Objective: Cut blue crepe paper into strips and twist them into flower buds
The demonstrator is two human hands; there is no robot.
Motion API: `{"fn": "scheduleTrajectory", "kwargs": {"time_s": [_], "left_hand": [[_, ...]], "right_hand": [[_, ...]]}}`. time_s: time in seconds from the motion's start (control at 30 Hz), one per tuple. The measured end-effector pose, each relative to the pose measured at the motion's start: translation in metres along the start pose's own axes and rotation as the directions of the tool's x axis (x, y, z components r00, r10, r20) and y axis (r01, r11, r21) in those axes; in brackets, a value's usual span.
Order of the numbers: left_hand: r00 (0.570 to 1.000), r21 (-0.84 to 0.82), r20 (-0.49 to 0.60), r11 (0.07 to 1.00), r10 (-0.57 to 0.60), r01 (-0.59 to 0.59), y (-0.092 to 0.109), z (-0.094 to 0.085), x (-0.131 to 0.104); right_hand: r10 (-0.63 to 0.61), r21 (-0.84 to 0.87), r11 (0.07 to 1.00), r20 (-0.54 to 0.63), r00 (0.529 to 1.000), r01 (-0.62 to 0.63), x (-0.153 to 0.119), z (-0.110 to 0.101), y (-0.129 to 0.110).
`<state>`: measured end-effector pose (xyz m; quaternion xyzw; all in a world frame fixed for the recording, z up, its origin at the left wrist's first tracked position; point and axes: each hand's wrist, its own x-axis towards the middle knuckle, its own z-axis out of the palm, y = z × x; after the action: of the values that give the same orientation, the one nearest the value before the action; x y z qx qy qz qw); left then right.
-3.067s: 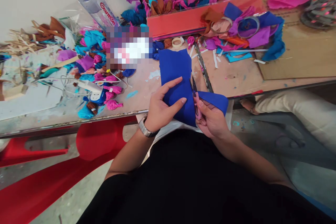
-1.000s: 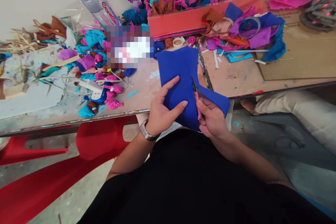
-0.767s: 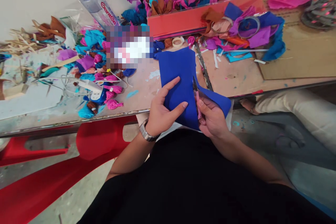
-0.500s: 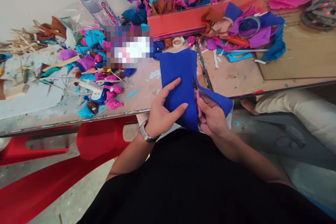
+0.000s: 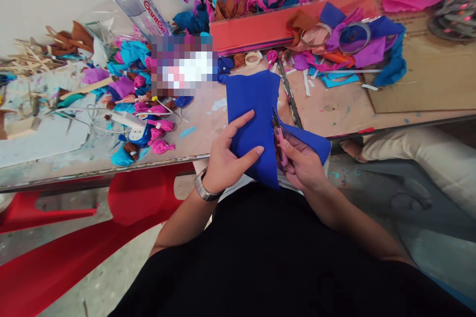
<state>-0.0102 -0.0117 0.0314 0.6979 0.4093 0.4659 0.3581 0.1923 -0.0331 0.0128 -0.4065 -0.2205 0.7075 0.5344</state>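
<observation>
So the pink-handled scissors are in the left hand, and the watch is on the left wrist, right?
Not quite: the head view shows the pink-handled scissors in the right hand, not the left. The left hand is the one holding the blue sheet. The watch is on the left wrist, just as you said.
</observation>
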Motion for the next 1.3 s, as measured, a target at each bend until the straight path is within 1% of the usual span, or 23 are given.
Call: {"fn": "scheduleTrajectory", "kwargs": {"time_s": [0.23, 0.6, 0.93, 1.1, 1.3], "left_hand": [[1.0, -0.033, 0.007, 0.999, -0.002, 0.002, -0.0004, 0.0012, -0.0013], [1.0, -0.033, 0.007, 0.999, 0.005, -0.004, -0.0014, 0.0031, -0.0024], [1.0, 0.004, 0.003, 1.0, 0.016, -0.016, 0.0027, 0.0071, -0.0055], [1.0, 0.011, -0.006, 1.0, 0.015, -0.015, 0.0016, 0.0086, -0.0072], [1.0, 0.024, -0.009, 1.0, 0.014, -0.014, 0.0033, 0.0086, -0.0066]], "right_hand": [[-0.008, 0.003, 1.0, 0.022, 1.0, 0.008, 0.0008, 0.0004, 0.0004], [-0.017, 0.005, 1.0, -0.01, 1.0, 0.017, -0.0002, -0.0011, 0.0052], [-0.022, 0.001, 1.0, 0.001, 1.0, 0.022, -0.003, 0.0037, 0.0011], [-0.039, 0.015, 0.999, -0.018, 0.999, 0.039, -0.0026, 0.0065, -0.0005], [-0.034, 0.013, 0.999, -0.013, 0.999, 0.034, -0.002, 0.0057, 0.0006]]}}
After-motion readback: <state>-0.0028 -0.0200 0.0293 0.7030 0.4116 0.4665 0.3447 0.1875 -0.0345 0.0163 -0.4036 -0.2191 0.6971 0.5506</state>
